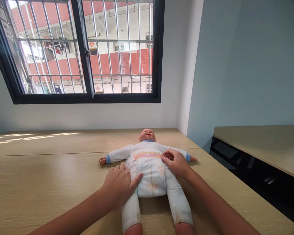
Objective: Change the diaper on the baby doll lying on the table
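A baby doll (147, 134) in white clothes with blue cuffs lies on its back on the wooden table, head away from me and arms spread. Around its hips and belly is a white diaper (148, 178) with a printed orange band at the waist. My left hand (120, 181) rests over the doll's hip at the diaper's left side, thumb spread out onto the diaper's front. At the opposite side of the waistband, my right hand (175, 161) has thumb and forefinger closed on the diaper's upper corner. That hand partly hides the corner.
The wooden table (51, 189) stretches to the wall under a barred window (88, 58), with sunlight patches at the far left. On the right, past the table's edge, stands a lower wood-topped unit with a black front (250, 166).
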{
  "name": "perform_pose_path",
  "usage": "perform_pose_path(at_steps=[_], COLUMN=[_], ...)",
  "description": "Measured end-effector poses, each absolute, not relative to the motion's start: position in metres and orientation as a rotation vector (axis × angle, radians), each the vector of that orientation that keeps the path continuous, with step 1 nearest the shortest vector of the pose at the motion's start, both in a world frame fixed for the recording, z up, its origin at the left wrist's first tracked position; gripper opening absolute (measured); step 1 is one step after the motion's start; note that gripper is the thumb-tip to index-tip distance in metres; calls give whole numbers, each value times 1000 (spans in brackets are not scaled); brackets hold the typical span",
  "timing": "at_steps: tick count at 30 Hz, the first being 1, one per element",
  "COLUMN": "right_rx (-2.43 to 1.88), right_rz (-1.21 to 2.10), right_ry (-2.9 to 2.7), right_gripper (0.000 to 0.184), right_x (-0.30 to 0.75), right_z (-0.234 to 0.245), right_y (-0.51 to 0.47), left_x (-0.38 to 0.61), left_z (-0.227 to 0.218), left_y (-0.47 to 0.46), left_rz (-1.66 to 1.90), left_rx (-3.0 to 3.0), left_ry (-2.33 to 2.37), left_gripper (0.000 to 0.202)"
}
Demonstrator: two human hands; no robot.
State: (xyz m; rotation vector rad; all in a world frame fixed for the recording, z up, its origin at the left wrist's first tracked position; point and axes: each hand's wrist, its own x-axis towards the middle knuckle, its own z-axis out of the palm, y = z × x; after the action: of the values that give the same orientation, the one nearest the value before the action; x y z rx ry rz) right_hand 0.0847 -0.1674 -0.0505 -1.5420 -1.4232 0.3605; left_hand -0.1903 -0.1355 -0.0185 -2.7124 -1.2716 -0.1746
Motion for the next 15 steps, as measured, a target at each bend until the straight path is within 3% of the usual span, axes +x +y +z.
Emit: perform_pose_path(at_steps=[9, 15], right_rx=[-1373, -1302], right_rz=[647, 690], right_ry=[-1243, -1168], right_gripper=[33, 36], right_x=[80, 76], right_z=[-53, -43], right_y=[-162, -165], left_x=[-191, -190], left_z=[-32, -27], left_y=[-126, -127], left_rz=[-389, -394], left_rx=[-2768, -2846], left_ry=[-1020, -954], left_gripper=[63, 61])
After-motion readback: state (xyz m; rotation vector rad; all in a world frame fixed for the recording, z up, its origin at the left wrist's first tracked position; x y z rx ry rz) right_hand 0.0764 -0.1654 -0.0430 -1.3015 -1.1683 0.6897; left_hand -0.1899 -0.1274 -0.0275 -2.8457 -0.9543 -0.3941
